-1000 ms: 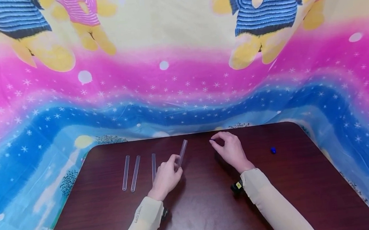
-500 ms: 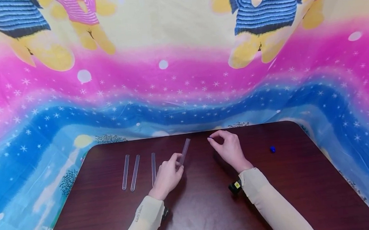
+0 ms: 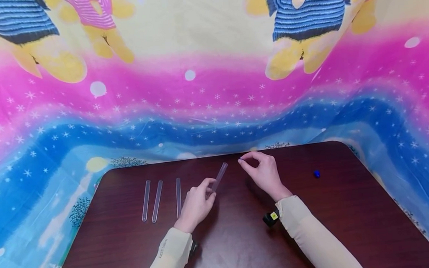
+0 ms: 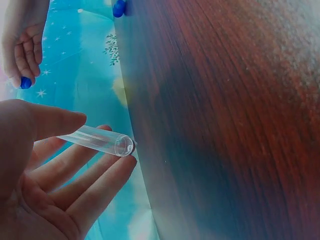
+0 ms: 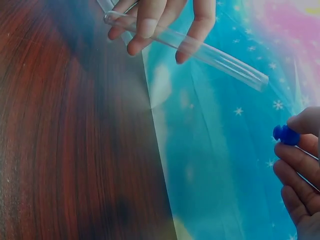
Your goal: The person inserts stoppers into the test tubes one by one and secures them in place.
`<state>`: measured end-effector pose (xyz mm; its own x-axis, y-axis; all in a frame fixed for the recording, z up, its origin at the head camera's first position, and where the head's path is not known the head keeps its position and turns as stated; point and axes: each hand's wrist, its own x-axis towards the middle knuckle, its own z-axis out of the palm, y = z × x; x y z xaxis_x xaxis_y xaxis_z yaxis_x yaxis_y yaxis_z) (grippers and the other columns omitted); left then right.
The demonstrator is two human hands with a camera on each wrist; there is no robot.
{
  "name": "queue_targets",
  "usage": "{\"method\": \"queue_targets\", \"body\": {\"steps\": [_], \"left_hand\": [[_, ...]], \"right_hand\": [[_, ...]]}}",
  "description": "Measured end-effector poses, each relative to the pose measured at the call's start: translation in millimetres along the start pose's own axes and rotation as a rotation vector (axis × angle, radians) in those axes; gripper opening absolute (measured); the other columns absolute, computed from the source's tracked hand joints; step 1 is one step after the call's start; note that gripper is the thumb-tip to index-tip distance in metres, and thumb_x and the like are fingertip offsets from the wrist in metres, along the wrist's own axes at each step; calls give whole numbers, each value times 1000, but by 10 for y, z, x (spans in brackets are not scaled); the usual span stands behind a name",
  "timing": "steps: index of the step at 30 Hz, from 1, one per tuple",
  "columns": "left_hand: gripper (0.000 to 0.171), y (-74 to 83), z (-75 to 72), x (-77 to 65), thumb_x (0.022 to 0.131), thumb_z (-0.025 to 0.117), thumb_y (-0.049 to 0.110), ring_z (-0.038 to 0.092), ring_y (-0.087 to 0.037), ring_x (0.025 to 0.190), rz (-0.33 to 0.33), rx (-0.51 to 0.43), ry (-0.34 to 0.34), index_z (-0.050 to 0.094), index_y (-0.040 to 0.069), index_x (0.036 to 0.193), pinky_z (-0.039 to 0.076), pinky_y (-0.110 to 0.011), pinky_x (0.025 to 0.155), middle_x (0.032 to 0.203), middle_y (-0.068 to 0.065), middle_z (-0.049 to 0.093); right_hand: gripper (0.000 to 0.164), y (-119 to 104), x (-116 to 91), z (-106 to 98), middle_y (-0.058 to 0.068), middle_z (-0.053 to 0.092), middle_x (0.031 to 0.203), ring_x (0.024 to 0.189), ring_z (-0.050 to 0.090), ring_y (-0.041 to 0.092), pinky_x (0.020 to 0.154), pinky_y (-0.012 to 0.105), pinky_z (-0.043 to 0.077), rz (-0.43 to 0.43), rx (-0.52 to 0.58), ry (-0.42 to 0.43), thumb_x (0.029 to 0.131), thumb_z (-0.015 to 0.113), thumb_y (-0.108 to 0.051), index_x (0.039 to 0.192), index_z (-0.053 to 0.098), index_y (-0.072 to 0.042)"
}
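Observation:
My left hand (image 3: 196, 205) pinches a clear test tube (image 5: 220, 59) between thumb and fingers, above the table. The tube tilts, its rounded end (image 4: 125, 145) near the palm side and its open mouth (image 3: 224, 165) pointing toward the right hand. My right hand (image 3: 264, 174) pinches a small blue stopper (image 5: 286, 135) between thumb and fingertips, a short gap away from the tube's mouth. In the head view the fingers cover most of that stopper. A second blue stopper (image 3: 317, 174) lies on the table to the right.
Three more clear tubes lie on the dark wooden table (image 3: 238, 241) at the left: one tube (image 3: 146, 201) outermost, another tube (image 3: 157, 201) beside it, and a third tube (image 3: 178, 195) partly behind the left hand. A printed cloth (image 3: 211, 92) hangs behind the table's back edge.
The held tube has tilted further, its mouth moving right toward the right hand. My right hand has shifted slightly left with its stopper, narrowing the gap. The tubes on the table stay put.

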<state>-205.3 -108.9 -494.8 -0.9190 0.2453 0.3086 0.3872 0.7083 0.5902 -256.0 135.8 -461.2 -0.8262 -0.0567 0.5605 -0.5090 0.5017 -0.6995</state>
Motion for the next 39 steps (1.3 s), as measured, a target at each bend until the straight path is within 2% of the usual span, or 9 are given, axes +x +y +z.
{"method": "queue_targets", "body": {"steps": [5, 10, 24, 32, 39], "left_hand": [[38, -21, 11, 12, 92, 76, 5, 74, -13, 83, 40, -44, -7, 65, 17, 126, 57, -39, 76, 94, -4, 77], [40, -28, 17, 23, 91, 76, 5, 74, -13, 84, 40, -67, -14, 66, 18, 127, 58, -36, 79, 97, -6, 77], [40, -8, 24, 19, 91, 76, 6, 74, -13, 85, 46, -28, 7, 69, 16, 130, 58, -35, 78, 98, -6, 77], [39, -4, 25, 9, 91, 77, 5, 74, -14, 84, 69, -36, 10, 70, 14, 129, 58, -36, 76, 97, -6, 77], [40, -8, 32, 9, 91, 77, 5, 74, -13, 86, 67, -37, 6, 70, 16, 128, 58, -35, 79, 97, -5, 77]], "right_hand": [[14, -50, 2, 1, 0, 76, 101, 101, 68, 19, 90, 46, 52, 17, 6, -19, 90, 81, -23, 100, 80, -13], [14, -91, 1, 14, -3, 75, 101, 102, 67, 18, 91, 44, 51, 37, 17, -28, 91, 80, -25, 101, 80, -15], [17, -153, -22, 87, -7, 75, 99, 100, 67, 15, 89, 43, 51, 62, 71, -41, 92, 79, -27, 102, 81, -14], [13, -159, -36, 120, -8, 75, 97, 98, 67, 16, 86, 41, 51, 78, 81, -37, 91, 80, -27, 99, 81, -17], [12, -137, -44, 141, -7, 75, 97, 97, 67, 15, 86, 44, 51, 85, 81, -45, 91, 80, -28, 100, 80, -20]]}}
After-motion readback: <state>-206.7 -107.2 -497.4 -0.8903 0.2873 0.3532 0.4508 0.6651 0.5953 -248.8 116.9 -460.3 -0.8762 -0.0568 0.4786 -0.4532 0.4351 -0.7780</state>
